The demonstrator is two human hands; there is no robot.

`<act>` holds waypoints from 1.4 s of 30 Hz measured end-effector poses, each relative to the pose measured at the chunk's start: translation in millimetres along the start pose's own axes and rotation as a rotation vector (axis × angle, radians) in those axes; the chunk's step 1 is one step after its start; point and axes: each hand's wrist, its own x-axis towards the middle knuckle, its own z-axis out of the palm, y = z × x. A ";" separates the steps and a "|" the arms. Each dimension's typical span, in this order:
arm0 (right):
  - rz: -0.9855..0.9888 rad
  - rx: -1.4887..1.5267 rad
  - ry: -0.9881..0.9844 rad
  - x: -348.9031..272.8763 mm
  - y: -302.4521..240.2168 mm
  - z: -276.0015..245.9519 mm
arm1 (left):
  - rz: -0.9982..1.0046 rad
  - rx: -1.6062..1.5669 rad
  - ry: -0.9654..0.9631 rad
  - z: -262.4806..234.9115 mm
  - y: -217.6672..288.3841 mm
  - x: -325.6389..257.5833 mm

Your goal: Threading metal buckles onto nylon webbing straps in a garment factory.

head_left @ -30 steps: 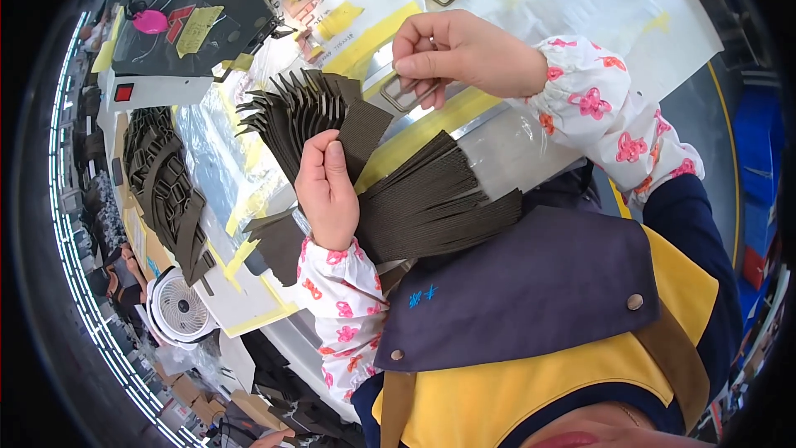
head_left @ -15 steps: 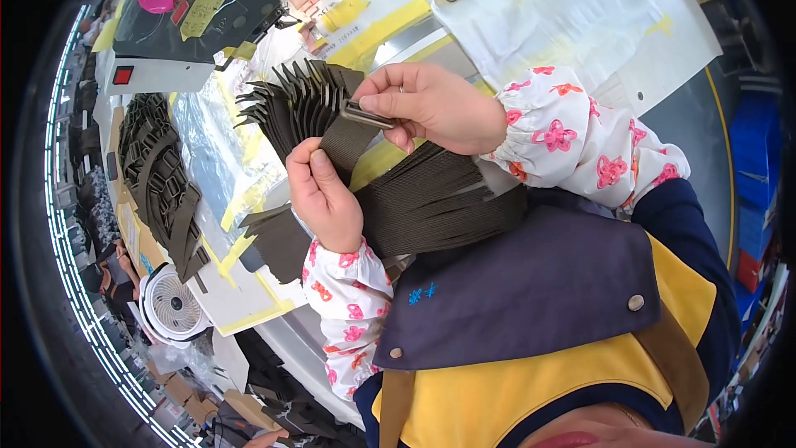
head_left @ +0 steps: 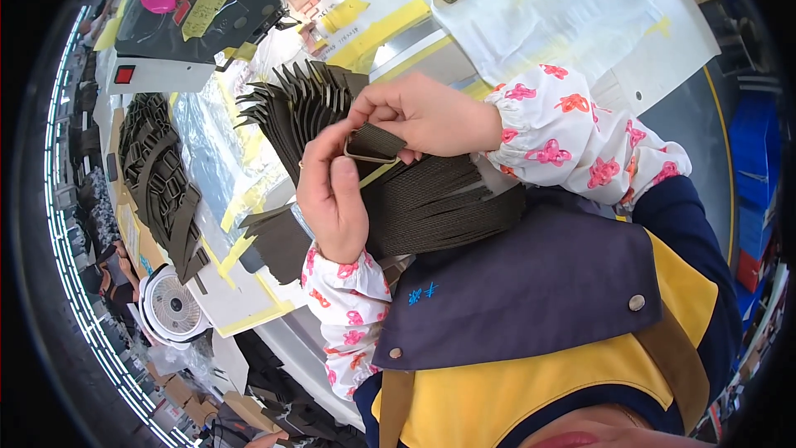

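Right hand [head_left: 431, 112] is pinching a strap [head_left: 377, 143] through the buckle [head_left: 358, 152], left hand [head_left: 332, 199] is clamping the bundle [head_left: 439, 203]; best feeding square, bundle tight.

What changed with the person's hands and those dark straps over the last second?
The right hand came back from the table's far side, carrying a small metal buckle, and met the left hand at the fanned bundle of dark straps. One strap end now sits through the buckle. The left hand kept gripping the bundle; the pile of finished straps and the small white fan stayed put.
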 end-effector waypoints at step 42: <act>-0.259 -0.193 -0.086 28.3 14.9 -24.2 | -0.215 0.284 -0.229 -12.8 -2.4 0.7</act>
